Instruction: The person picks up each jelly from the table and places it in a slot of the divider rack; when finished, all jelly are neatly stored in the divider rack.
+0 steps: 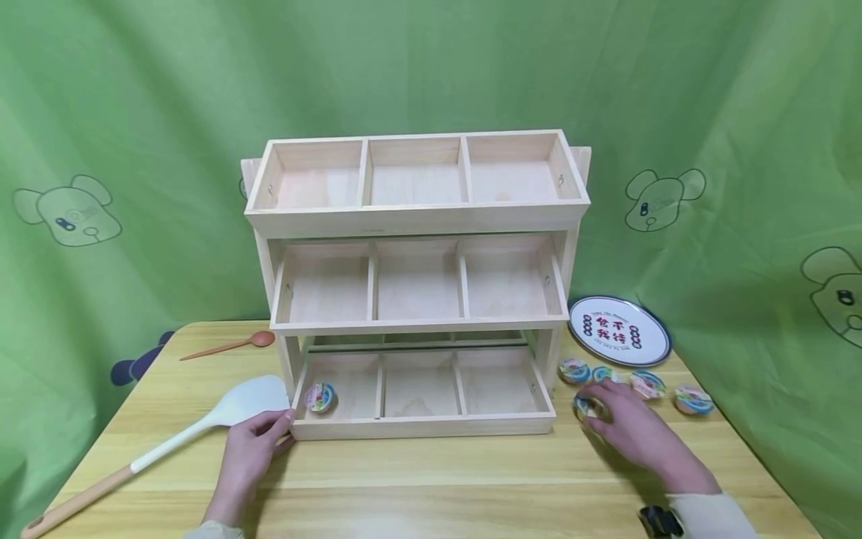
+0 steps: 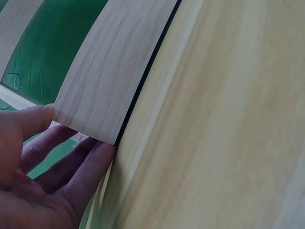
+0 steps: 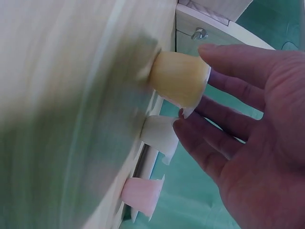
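Note:
A three-tier wooden storage rack (image 1: 424,428) stands on the table, each tier split into three compartments. My left hand (image 1: 252,457) holds the front left corner of its bottom tier; in the left wrist view the thumb is at the panel's upper edge and fingertips at its lower one. One jelly cup (image 1: 319,397) lies in the bottom tier's left compartment. Right of the rack, my right hand (image 1: 629,423) pinches the rim of a yellow jelly cup (image 3: 178,78) standing on the table. Behind it in the right wrist view are a white cup (image 3: 159,133) and a pink cup (image 3: 141,194).
Several more jelly cups (image 1: 693,400) stand around the right hand. A white plate (image 1: 618,330) with a dark rim and red characters lies behind them. Left of the rack lie a white spatula (image 1: 245,400) and a small reddish spoon (image 1: 261,339). Green curtain (image 1: 417,67) surrounds the table.

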Action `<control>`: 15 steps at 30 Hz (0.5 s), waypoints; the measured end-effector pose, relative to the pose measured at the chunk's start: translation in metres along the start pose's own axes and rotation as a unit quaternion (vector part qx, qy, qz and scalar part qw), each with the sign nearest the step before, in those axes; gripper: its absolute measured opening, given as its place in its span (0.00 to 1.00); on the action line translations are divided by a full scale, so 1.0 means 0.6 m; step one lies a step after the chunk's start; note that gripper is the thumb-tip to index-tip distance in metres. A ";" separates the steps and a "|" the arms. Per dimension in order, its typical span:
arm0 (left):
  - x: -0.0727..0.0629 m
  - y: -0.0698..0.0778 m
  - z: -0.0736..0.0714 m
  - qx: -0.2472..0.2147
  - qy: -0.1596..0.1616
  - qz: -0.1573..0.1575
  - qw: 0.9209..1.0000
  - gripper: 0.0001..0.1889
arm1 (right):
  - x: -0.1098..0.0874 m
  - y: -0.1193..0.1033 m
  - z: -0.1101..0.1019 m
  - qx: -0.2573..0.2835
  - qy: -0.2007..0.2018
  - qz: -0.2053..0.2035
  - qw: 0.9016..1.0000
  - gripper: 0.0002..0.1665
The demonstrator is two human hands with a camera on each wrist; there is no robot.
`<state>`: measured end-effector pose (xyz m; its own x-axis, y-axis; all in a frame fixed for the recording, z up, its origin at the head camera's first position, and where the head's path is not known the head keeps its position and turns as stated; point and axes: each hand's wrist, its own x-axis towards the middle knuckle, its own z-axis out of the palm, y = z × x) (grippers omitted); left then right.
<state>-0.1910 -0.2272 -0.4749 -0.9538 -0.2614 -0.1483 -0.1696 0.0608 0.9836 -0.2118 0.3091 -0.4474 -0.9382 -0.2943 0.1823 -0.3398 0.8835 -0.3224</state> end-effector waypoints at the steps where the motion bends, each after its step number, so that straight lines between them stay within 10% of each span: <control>1: 0.000 0.000 0.000 0.000 0.000 0.000 1.000 0.17 | 0.000 0.000 0.000 0.002 -0.002 0.004 1.000 0.24; 15: 0.001 -0.004 -0.001 0.004 -0.001 0.000 1.000 0.17 | 0.000 -0.013 -0.012 0.019 -0.023 0.015 0.999 0.23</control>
<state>-0.1908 -0.2280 -0.4771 -0.9544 -0.2596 -0.1476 -0.1706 0.0683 0.9830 -0.2089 0.3047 -0.4382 -0.9499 -0.2841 0.1300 -0.3122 0.8784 -0.3618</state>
